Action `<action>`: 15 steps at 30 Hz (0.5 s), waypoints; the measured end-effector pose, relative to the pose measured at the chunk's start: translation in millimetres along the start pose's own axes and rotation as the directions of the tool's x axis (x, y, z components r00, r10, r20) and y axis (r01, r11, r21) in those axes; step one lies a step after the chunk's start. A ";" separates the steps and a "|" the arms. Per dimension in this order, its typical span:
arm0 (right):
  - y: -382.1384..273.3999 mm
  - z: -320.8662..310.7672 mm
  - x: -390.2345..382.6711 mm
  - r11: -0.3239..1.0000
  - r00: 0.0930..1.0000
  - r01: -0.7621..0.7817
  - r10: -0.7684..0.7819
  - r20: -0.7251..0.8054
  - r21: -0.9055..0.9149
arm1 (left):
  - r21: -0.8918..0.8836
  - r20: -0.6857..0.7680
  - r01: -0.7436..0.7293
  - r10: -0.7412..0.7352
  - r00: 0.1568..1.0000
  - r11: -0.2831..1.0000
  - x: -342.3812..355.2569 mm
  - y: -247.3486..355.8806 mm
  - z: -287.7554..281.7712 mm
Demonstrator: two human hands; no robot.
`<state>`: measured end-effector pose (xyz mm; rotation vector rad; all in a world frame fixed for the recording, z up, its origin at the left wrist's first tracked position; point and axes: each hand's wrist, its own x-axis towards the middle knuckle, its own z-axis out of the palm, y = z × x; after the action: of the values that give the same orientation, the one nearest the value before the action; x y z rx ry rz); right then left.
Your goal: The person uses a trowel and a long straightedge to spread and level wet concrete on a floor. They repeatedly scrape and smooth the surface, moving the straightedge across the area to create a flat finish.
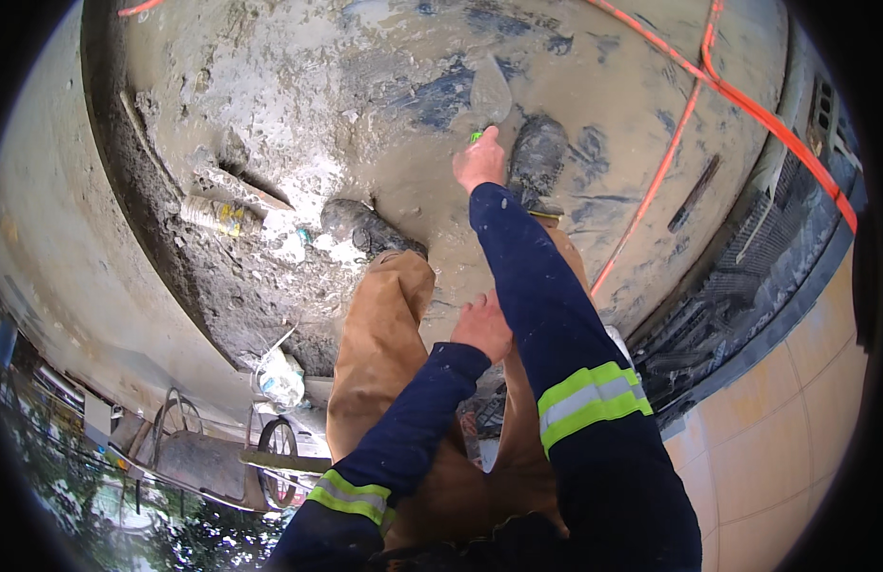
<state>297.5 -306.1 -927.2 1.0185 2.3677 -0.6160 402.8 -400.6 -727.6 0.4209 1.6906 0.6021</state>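
My right hand [479, 160] is closed around the green handle of a trowel [492, 93], out in front of my right boot [537, 153]. The pointed blade lies on wet grey mortar [394, 143] and is smeared with it. My left hand [483, 327] rests against my right leg near the knee, below my right sleeve; its fingertips are partly hidden, and I see no tool in it. My left boot [360, 227], caked with mud, stands in the mortar too.
Orange hoses or cords [670, 157] cross the mortar at the right. A worn cylindrical piece [220, 215] and debris lie at the left, beside a pale wall or board [55, 181]. A wheelbarrow [198, 464] stands at lower left. Tan tiles [761, 419] border a dark channel [718, 305] at right.
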 end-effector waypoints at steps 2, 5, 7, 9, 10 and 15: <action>10.9 -11.0 -2.3 0.999 0.999 -0.016 0.018 0.048 -0.039 | -0.004 0.019 -0.001 0.001 1.000 1.000 -3.2 -2.2 1.3; 29.9 -50.3 30.5 0.996 0.999 -0.036 0.037 -0.003 0.087 | -0.041 0.055 0.006 -0.004 0.999 0.999 -2.2 -1.1 -8.7; 2.8 -19.9 3.7 0.994 0.998 -0.053 0.056 -0.038 0.095 | -0.016 0.025 -0.011 0.012 1.000 1.000 -1.5 -3.4 4.3; -20.4 13.0 -35.3 0.998 0.999 -0.014 0.011 0.052 0.054 | -0.087 -0.099 -0.100 0.091 0.991 0.991 3.2 -11.8 22.2; -25.0 21.8 -52.8 1.000 0.987 0.028 -0.029 0.157 0.010 | -0.161 -0.204 -0.194 0.160 0.966 0.968 0.4 -20.7 23.7; 29.5 -14.1 -2.7 0.993 0.998 0.012 -0.020 0.061 0.120 | -0.006 0.082 0.046 -0.045 0.996 0.999 0.3 3.6 -1.7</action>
<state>317.8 -281.2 -920.8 1.0165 2.3099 -0.7919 401.0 -397.9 -725.4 0.3958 1.6148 0.5505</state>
